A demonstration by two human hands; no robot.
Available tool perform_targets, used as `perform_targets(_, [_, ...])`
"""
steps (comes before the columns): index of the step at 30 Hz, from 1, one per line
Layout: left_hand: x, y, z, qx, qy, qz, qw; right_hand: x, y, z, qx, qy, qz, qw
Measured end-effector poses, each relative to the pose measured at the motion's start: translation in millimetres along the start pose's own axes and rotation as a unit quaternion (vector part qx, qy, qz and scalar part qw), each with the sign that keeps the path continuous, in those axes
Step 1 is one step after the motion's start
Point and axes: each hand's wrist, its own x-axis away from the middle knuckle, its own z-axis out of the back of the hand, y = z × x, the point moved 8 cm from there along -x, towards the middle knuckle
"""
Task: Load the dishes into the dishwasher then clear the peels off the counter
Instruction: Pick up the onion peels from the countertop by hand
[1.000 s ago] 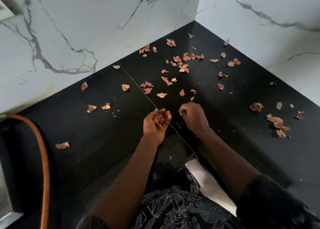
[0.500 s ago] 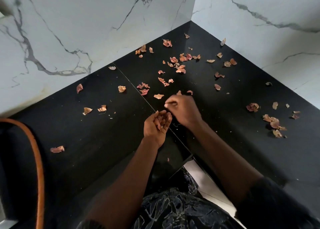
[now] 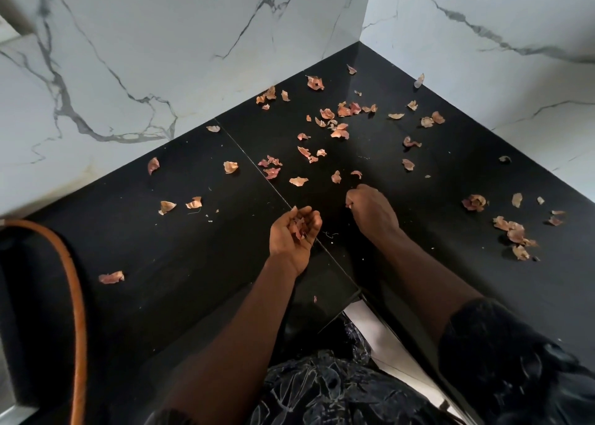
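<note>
Counter (image 3: 161, 295): peels (image 3: 297, 225) in left hand (image 3: 286, 242), more beyond right hand (image 3: 370, 210).

Walls (image 3: 161, 54): white marble with grey veins, meeting at the far corner.
Tabletop (image 3: 161, 247): glossy black.
Hose (image 3: 79, 295): orange, left edge.

You see an orange hose (image 3: 80, 295) curving at your left. White walls (image 3: 161, 38) with grey lines meet ahead.
</note>
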Motion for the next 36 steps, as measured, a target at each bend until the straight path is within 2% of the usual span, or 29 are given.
perform_targets(7, [-1.5,-5.6,-3.7,-0.01,0.005,0.006,1.0,12.8,-5.9,-10.4,0.001,-0.008,0.004,1.0])
perform_targets(11, [0.2,-7.2,-5.2,-0.017,0.004,0.01,1.0,16.0,-7.8,-4.2,-0.098,0.023,-0.012,0.995])
perform_targets(14, [-0.4,-7.5,-4.2,-0.015,0.005,0.013,1.0,22.0,-30.5,17.2,-0.153,0.081,0.033,0.984])
perform_targets(16, [-1.4,-7.8,-3.0,-0.028,0.01,0.008,1.0,27.2,-53.1,28.9,-0.16,0.091,0.083,0.979])
perform_targets(21, [-1.2,-8.9,-4.9,-0.05,0.025,0.0,0.998,29.1,-82.1,21.1,-0.124,0.029,0.169,0.977])
perform_targets(23, [-1.4,-6.4,-5.8,-0.037,0.013,-0.002,0.999,17.7,-70.4,24.2,-0.155,0.044,0.15,0.975])
perform_targets(26, [-0.7,-6.8,-5.8,-0.019,-0.008,0.007,1.0,-16.7,-26.0,32.1,-0.186,0.093,0.058,0.977])
perform_targets(30, [1.6,-7.5,-3.9,-0.022,-0.008,0.01,1.0,-56.3,34.5,27.1,-0.091,0.062,-0.065,0.992])
perform_targets(33, [4.2,-4.2,-6.4,-0.024,-0.01,0.005,1.0,-63.1,41.0,14.4,-0.038,-0.006,-0.05,0.998])
perform_targets(36, [4.8,-1.4,-6.9,-0.021,-0.009,0.003,1.0,-54.7,25.4,8.1,-0.011,-0.005,0.003,1.0])
